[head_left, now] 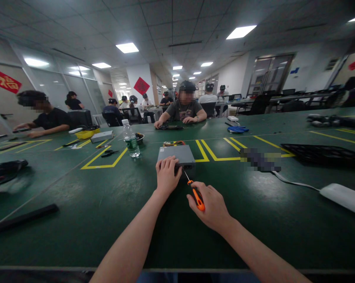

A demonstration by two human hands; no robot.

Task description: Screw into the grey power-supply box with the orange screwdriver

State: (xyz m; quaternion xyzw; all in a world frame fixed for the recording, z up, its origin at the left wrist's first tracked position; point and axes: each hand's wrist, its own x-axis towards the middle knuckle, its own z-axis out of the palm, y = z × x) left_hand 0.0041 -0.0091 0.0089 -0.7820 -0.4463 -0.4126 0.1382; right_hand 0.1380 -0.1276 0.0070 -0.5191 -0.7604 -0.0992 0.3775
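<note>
A flat grey metal box lies on the green table straight ahead of me. My left hand rests on its near left corner, fingers curled over the top edge and gripping it. My right hand is closed round an orange-handled screwdriver. Its thin shaft points up and left, with the tip at the box's near right edge.
A water bottle stands left of the box inside yellow floor-tape lines. Black pliers, a yellow tray, a white power strip with cable, a black tray and blue gloves lie around. People sit across the table.
</note>
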